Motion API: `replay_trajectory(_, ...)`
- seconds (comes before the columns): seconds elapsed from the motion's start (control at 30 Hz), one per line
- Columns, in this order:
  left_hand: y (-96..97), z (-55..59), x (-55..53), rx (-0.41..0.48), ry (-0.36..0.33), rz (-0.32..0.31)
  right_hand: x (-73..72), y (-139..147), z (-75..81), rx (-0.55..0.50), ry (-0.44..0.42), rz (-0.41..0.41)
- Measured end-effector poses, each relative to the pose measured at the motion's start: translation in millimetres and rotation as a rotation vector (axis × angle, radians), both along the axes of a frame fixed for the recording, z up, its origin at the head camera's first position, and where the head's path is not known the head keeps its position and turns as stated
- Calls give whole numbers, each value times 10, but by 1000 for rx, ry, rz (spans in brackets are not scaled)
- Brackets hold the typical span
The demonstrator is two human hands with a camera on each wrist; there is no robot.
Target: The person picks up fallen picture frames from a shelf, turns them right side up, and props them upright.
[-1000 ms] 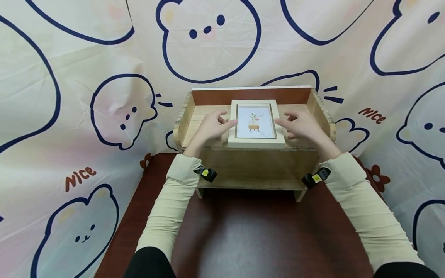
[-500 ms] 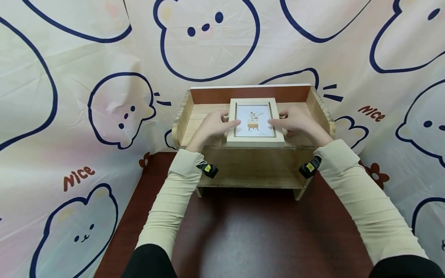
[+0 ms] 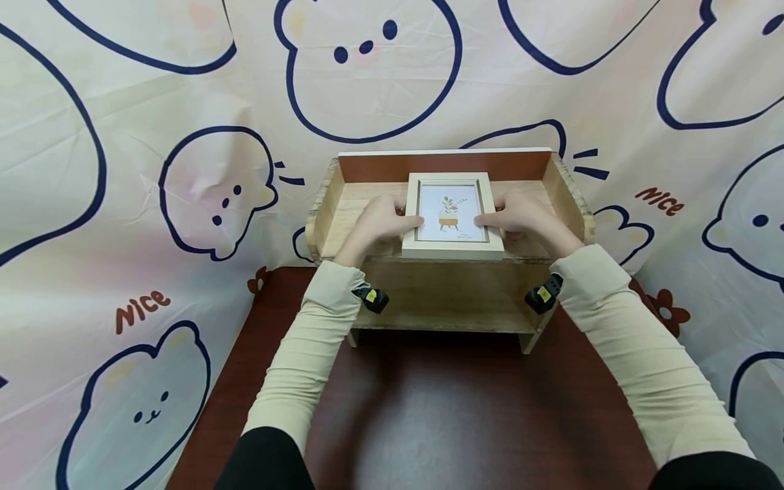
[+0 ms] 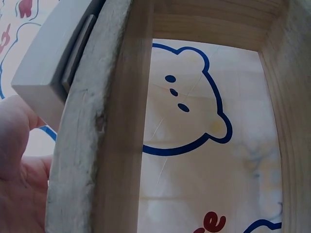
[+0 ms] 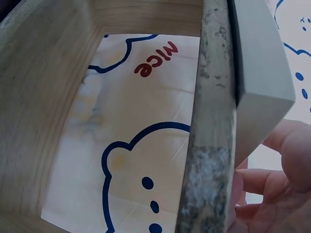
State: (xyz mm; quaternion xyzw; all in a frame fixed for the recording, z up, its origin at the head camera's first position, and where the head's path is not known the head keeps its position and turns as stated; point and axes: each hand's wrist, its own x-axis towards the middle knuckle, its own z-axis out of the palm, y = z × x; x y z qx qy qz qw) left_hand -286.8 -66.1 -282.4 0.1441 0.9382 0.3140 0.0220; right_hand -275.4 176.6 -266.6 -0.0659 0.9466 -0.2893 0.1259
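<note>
A cream picture frame (image 3: 451, 252) with a potted-plant print lies face up on the top board of a wooden shelf unit (image 3: 360, 192), its near edge by the board's front edge. My left hand (image 3: 378, 222) grips the frame's left side, thumb over the front and other fingers mostly hidden beside it. On the opposite side my right hand (image 3: 524, 216) holds it likewise, thumb tip at the print's edge. In the left wrist view the frame's corner (image 4: 41, 77) juts past the board edge above the thumb. The right wrist view shows the frame's side (image 5: 265, 82) against the board, fingers (image 5: 260, 182) beneath.
The unit has raised side panels (image 3: 572, 197), a reddish-brown back strip (image 3: 373, 170) and a lower shelf (image 3: 441, 320). It stands on a dark red-brown table (image 3: 453, 408). A cloth with bear drawings (image 3: 233, 292) hangs behind and at both sides.
Both hands have closed in from beside the frame until thumbs and fingers grip its left and right sides. The frame stays at about the same place on the top board.
</note>
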Motion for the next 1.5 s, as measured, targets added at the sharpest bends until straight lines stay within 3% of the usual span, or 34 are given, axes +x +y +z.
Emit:
replay_trajectory(0.2, 10, -4, 10, 56, -18, 29, -3, -4, -4, -31, -7, -18)
replay_trajectory(0.67, 27, -57, -1, 107, 13, 48, 41, 1, -17, -106, -13, -66)
replay_trajectory(1.07, 30, -118, 25, 231, 68, 41, 90, -5, -70, -199, 121, -83)
replay_trajectory(1.5, 19, -155, 44, 400, 74, 31, 137, 6, -75, -230, 104, -84)
